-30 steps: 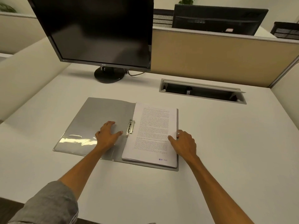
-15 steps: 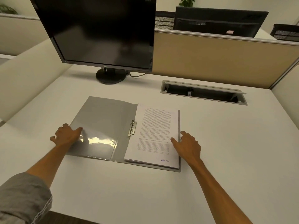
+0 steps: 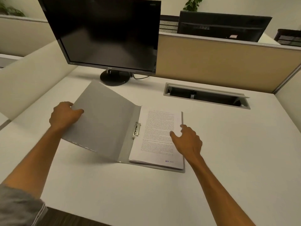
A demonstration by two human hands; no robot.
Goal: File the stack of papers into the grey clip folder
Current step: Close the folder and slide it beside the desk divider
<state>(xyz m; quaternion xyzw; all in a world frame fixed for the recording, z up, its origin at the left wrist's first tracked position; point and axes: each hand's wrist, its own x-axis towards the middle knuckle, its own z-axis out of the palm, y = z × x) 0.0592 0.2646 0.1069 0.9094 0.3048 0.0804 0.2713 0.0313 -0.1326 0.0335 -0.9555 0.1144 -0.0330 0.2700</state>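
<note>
The grey clip folder lies open on the white desk. Its left cover is tilted up off the desk, gripped at its outer edge by my left hand. The stack of printed papers rests on the folder's right half, beside the metal clip at the spine. My right hand rests on the stack's right side, its fingers spread and its fingertips on the top sheet and the stack's edge.
A black monitor on a round stand stands just behind the folder. An open cable tray is sunk into the desk at the back right. Beige partitions close off the back and sides.
My left hand moved from the folder's spine area to the left cover's outer edge, gripped it and lifted it off the desk. My right hand stayed on the papers.
</note>
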